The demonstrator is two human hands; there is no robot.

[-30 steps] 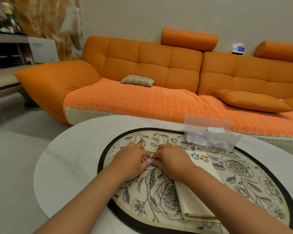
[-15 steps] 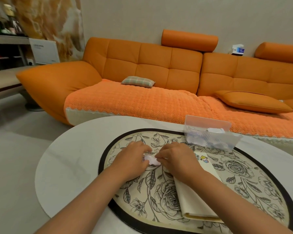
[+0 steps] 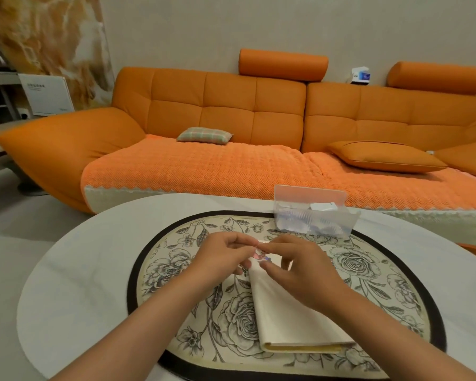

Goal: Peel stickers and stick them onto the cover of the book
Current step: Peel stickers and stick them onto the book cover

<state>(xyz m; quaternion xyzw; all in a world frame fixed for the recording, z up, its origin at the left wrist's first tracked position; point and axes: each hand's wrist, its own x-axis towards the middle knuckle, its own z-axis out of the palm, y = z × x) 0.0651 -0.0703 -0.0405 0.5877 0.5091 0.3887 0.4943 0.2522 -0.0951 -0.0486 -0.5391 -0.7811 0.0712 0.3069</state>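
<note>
Both hands meet at the centre, just above the near table; the left hand (image 3: pixel 223 261) has its fingers curled in, thumb and forefinger pinching one edge of a small pink-and-white sticker (image 3: pixel 259 254); the right hand (image 3: pixel 297 273) pinches the other edge between thumb and forefinger, its remaining fingers loosely bent and hanging over the paper below. The sticker is held up between the two sets of fingertips, over the far corner of the book (image 3: pixel 291 320); whether it has come fully off its backing is too small to tell.

The book lies closed, cream cover up, on a floral placemat (image 3: pixel 368 273) with a dark border; the right forearm crosses over the cover; the part of the cover in view bears no sticker, and the far end is hidden behind the hands. Beyond the hands a clear plastic box (image 3: pixel 313 218) stands at the mat's far edge, lid up, with small white pieces inside; the mat rests on a round white table (image 3: pixel 80 270), and an orange sofa (image 3: pixel 231 111) fills the background.

My read: this is the peeling step, right at the point of separation; next comes a clean pull to free the sticker without curling it onto itself, then lowering it flat to a bare patch of cover and pressing it smooth with a fingertip; the left hand will need to drop the backing first.
</note>
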